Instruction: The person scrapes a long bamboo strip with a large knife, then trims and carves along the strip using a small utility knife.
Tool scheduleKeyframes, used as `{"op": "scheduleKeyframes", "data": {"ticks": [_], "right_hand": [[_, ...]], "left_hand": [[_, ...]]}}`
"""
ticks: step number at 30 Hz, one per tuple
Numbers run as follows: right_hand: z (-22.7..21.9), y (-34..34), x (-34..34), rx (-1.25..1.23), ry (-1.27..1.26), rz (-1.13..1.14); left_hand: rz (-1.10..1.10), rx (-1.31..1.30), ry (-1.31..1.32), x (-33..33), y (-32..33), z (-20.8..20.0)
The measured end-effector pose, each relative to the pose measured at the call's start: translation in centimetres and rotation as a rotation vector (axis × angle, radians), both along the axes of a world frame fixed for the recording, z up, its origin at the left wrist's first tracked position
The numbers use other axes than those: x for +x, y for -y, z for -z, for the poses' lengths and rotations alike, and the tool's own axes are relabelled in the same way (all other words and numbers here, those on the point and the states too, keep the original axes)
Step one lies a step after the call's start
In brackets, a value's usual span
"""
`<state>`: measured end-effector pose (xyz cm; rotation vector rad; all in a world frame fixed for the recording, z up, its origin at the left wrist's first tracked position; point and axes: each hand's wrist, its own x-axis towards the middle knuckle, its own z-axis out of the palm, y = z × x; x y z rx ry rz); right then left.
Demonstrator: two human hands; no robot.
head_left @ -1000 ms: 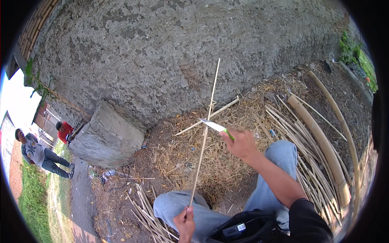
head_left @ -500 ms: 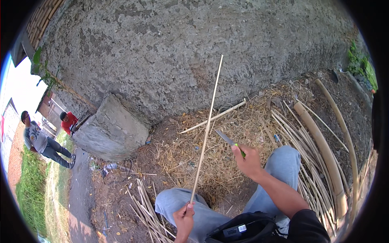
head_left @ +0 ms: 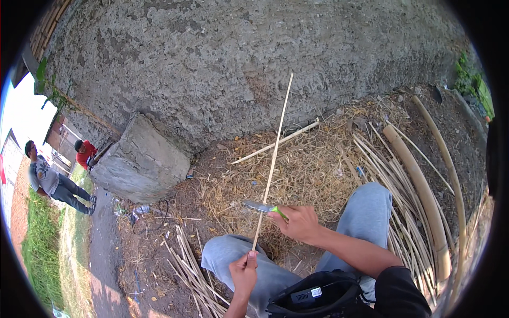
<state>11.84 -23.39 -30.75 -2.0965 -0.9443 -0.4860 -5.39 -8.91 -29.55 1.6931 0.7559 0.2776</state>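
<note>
My left hand (head_left: 244,274) is closed round the lower end of a long, thin bamboo strip (head_left: 276,146), which slants up and away in front of the wall. My right hand (head_left: 300,223) grips a knife (head_left: 257,205) by its green handle. Its grey blade points left and lies across the strip, a little above my left hand; whether the edge bites into the bamboo I cannot tell. Both hands are over my bent legs, between the knees.
Thin bamboo strips lie in bundles at left (head_left: 193,267) and right (head_left: 395,193). Beside the right bundle are a thick bamboo piece (head_left: 421,191) and a curved pole (head_left: 445,153). Shavings (head_left: 313,175) cover the ground before a rough wall (head_left: 222,69). Two people are beyond a concrete block (head_left: 143,164).
My right hand has moved left and down, bringing the knife blade from beside the strip to across it. My left hand still holds the strip's lower end, slightly higher.
</note>
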Motion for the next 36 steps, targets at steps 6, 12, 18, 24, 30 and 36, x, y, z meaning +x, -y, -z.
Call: {"op": "scheduleKeyframes", "data": {"ticks": [6,12,18,24,30,36], "right_hand": [[0.0,-0.2,-0.2,0.068,0.091,-0.136],[-0.6,-0.3,0.9,-0.026,-0.023,-0.002],[-0.5,-0.6,1.7,0.026,-0.028,0.209],[-0.7,-0.8,2.0,0.067,0.033,0.097],[-1.6,-0.7,2.2,0.063,0.234,-0.121],[-1.1,-0.2,3.9,0.017,-0.017,0.149]], "left_hand": [[-0.004,0.038,0.011,0.1,0.1,0.2],[0.023,0.068,0.089,-0.2,-0.1,0.3],[0.019,0.110,0.080,-0.4,-0.3,0.6],[0.004,0.061,0.000,-0.6,-0.2,0.1],[0.011,0.070,0.040,-0.2,0.0,0.0],[0.071,0.161,0.026,-0.4,0.1,-0.1]]}}
